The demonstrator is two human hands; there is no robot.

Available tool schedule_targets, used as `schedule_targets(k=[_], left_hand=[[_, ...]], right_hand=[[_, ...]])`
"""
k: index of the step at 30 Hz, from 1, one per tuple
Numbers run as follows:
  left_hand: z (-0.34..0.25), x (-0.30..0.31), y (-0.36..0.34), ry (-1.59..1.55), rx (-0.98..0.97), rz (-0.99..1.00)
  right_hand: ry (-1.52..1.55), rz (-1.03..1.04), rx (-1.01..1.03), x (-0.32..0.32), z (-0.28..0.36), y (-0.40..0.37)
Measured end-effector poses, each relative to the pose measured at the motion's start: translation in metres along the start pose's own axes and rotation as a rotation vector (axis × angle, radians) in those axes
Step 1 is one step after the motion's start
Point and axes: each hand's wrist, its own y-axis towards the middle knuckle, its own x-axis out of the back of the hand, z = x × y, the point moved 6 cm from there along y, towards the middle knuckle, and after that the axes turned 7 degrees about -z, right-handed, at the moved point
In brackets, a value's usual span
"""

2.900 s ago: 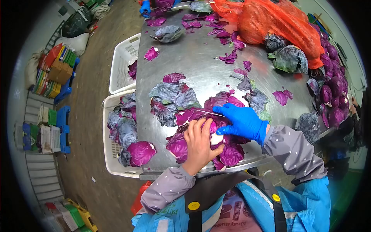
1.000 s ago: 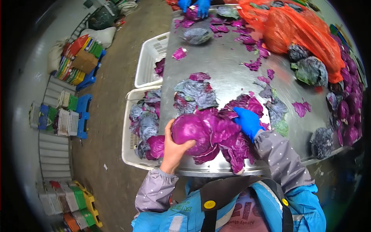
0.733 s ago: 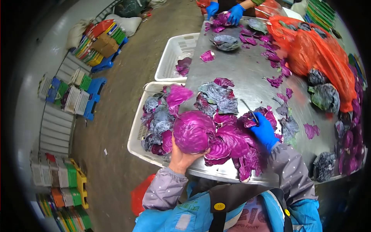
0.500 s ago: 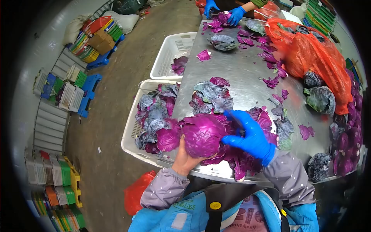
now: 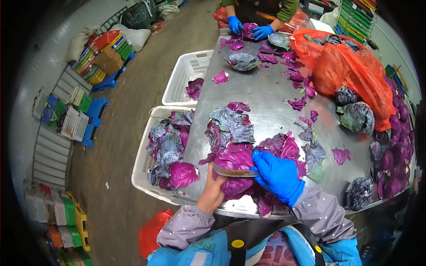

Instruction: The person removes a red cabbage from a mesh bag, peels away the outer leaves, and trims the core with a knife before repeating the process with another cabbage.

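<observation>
My bare left hand (image 5: 212, 191) grips the left side of a purple cabbage (image 5: 237, 156) near the table's front edge. In my blue-gloved right hand (image 5: 278, 176) is a knife (image 5: 235, 172), its curved blade pointing left across the cabbage. Purple leaves (image 5: 284, 148) lie behind and below the cabbage, and dull outer leaves (image 5: 230, 124) rest just beyond it. A loose purple leaf (image 5: 183, 174) sits at the near right of the leaf-filled white crate (image 5: 143, 166).
A second white crate (image 5: 175, 84) stands beside the metal table (image 5: 266, 97). Across it, a co-worker's gloved hands (image 5: 262, 32) hold another cabbage. A red mesh bag (image 5: 341, 66) and piled cabbages (image 5: 399, 153) line the right side.
The knife blade now lies across the cabbage, with my right hand closed round its handle. The loose leaf has left the cabbage and dropped to the crate. The view has shifted slightly.
</observation>
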Motion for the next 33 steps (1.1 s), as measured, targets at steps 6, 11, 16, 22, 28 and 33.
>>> schedule_targets(k=[6, 11, 16, 22, 28, 33], left_hand=[[0.0, -0.008, -0.001, 0.012, -0.005, -0.012], [0.003, -0.005, 0.003, 0.014, 0.026, 0.007], [0.014, -0.001, 0.009, -0.067, 0.155, 0.117], [0.01, -0.023, 0.004, -0.039, 0.167, 0.167], [-0.02, -0.055, 0.004, 0.29, -0.214, 0.17], [0.009, 0.001, 0.012, -0.052, 0.224, 0.042]], right_hand=[[0.057, 0.03, -0.074, -0.007, -0.01, -0.008], [0.308, -0.174, -0.231, -0.002, -0.037, -0.007], [0.587, -0.283, -0.735, -0.008, -0.096, -0.019], [0.683, -0.35, -0.817, 0.033, -0.099, -0.018], [0.407, -0.7, -0.829, 0.076, -0.136, -0.039], [0.457, -0.728, -0.862, 0.118, -0.141, -0.047]])
